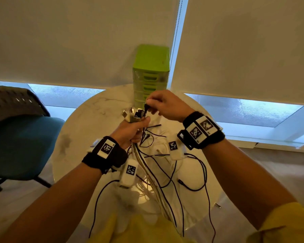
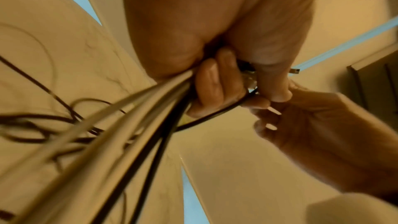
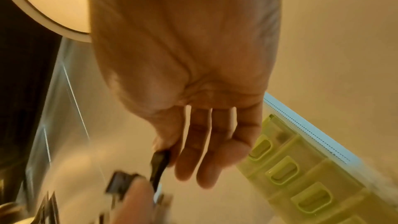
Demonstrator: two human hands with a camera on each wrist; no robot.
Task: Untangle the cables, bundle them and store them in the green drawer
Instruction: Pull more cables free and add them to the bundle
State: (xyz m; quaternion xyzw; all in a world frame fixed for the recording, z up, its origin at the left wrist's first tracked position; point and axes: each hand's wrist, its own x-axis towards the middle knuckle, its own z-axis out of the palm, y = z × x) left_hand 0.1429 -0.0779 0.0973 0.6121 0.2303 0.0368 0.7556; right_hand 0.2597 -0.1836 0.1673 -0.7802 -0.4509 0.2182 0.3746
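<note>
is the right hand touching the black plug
Touching. The right wrist view shows the right hand pinching the black plug between thumb and forefinger.

Glossy marble-look table (image 1: 88, 109), translucent green plastic drawer unit (image 1: 150, 74), mesh-backed chair (image 1: 12, 100).

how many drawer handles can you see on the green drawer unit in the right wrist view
4 clear on the green drawer unit, stepping diagonally from upper left to lower right. A fifth may be cut off at the bottom edge.

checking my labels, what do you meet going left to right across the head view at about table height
blue chair → left hand gripping the cable bundle → right hand pinching a black plug → window strip
</note>
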